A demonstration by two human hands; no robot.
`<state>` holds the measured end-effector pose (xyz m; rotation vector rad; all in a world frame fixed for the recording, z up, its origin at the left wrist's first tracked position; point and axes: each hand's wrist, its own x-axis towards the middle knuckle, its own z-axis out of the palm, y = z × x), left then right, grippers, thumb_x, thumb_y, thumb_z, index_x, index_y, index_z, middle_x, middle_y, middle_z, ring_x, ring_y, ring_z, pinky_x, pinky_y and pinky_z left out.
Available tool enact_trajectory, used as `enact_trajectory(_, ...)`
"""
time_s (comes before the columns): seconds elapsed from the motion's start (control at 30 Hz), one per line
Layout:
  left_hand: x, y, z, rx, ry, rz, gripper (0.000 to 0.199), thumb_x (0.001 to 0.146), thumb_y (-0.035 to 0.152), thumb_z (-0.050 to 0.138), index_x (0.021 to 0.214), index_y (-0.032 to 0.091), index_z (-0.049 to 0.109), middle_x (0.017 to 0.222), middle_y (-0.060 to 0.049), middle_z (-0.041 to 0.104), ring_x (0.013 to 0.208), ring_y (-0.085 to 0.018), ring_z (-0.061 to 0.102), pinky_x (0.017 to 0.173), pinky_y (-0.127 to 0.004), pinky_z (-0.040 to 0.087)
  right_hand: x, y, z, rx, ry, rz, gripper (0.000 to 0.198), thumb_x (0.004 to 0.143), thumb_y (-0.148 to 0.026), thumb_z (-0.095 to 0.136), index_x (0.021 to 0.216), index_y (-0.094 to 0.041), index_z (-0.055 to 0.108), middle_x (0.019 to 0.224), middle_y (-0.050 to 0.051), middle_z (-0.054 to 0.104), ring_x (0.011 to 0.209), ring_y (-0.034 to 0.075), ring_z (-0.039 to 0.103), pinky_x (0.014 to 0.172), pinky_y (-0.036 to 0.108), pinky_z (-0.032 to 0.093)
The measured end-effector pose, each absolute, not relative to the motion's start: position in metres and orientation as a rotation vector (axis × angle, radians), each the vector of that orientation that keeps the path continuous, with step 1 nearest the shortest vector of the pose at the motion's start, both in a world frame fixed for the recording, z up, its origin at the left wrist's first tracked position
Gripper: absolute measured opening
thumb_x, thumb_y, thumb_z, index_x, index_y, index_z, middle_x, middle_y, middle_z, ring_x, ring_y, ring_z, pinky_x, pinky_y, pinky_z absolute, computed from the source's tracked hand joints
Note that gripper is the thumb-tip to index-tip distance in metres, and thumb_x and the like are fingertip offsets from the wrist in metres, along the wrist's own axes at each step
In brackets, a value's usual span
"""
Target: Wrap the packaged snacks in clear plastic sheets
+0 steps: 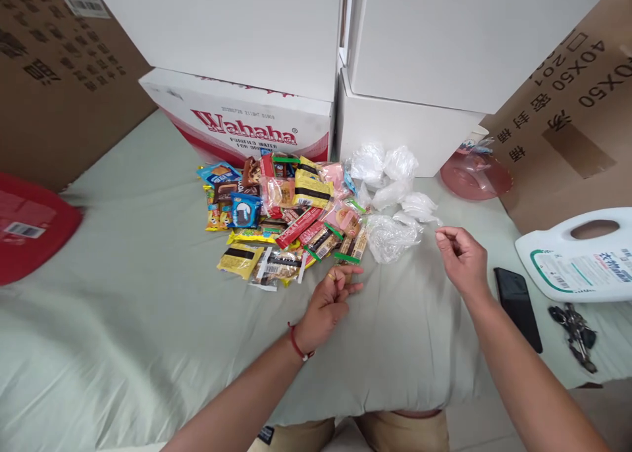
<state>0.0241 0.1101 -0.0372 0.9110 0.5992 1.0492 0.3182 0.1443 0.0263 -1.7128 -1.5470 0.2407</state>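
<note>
My right hand (pixel 461 261) pinches the stretched corner of a thin clear plastic bag (pixel 394 236) between thumb and forefinger. The bag lies crumpled on the cloth, beside several other bunched white plastic bags (pixel 368 164). My left hand (pixel 326 307), with a red cord on its wrist, hovers just in front of a pile of wrapped snacks (pixel 296 222). Its fingers are loosely bent and apart, with nothing visible in them. Green-edged snack bars (pixel 351 247) are the nearest packets to it. Yellow, blue, red and clear wrappers overlap in the pile, hiding those underneath.
A Wahaha water carton (pixel 237 126) and white boxes (pixel 395 126) stand behind the pile. To the right are a pink dish (pixel 476 179), a detergent bottle (pixel 582 254), a black phone (pixel 517 307) and keys (pixel 575 333). A red object (pixel 34 228) sits left.
</note>
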Motion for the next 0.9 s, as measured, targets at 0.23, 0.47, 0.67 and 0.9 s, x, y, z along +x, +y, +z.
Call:
enact_trajectory(0.23,0.023,0.110,-0.032,0.994,0.434,0.870,0.025,0.067,0.016,0.070,0.073,0.018,0.046,0.100,-0.005,0.061,0.075,-0.013,0.052,0.074,-0.030,0.042,0.271,0.158,0.006,-1.800,-1.495,0.173,0.040,0.089,-0.059,0.060,0.086,-0.020,0.071,0.095,0.008,0.070,0.080,0.022,0.060,0.076,0.038,0.050)
enact_trajectory(0.47,0.024,0.109,-0.022,0.910,0.454,0.816,0.030,0.075,0.041,0.079,0.073,0.015,0.063,0.087,-0.006,0.064,0.074,-0.015,0.053,0.075,-0.031,0.043,0.230,0.094,0.048,-1.516,-1.465,-0.469,0.006,0.092,-0.028,0.068,0.093,-0.022,0.067,0.081,0.002,0.064,0.075,0.018,0.060,0.071,0.030,0.047)
enact_trajectory(0.67,0.035,0.104,-0.023,0.709,0.484,0.901,0.046,0.077,0.052,0.082,0.109,0.023,0.068,0.102,-0.003,0.065,0.092,-0.016,0.060,0.083,-0.029,0.049,0.168,0.058,0.010,-1.741,-1.837,-0.034,0.020,0.097,-0.021,0.052,0.095,-0.026,0.071,0.082,0.004,0.064,0.070,0.019,0.060,0.062,0.029,0.043)
enact_trajectory(0.9,0.039,0.114,-0.025,0.531,0.570,0.952,0.041,0.070,0.047,0.089,0.087,0.016,0.068,0.086,-0.002,0.065,0.079,-0.013,0.060,0.072,-0.028,0.052,0.174,0.040,0.026,-1.610,-1.536,0.502,0.016,0.097,-0.035,0.058,0.100,-0.026,0.073,0.092,0.004,0.067,0.072,0.018,0.060,0.064,0.030,0.047)
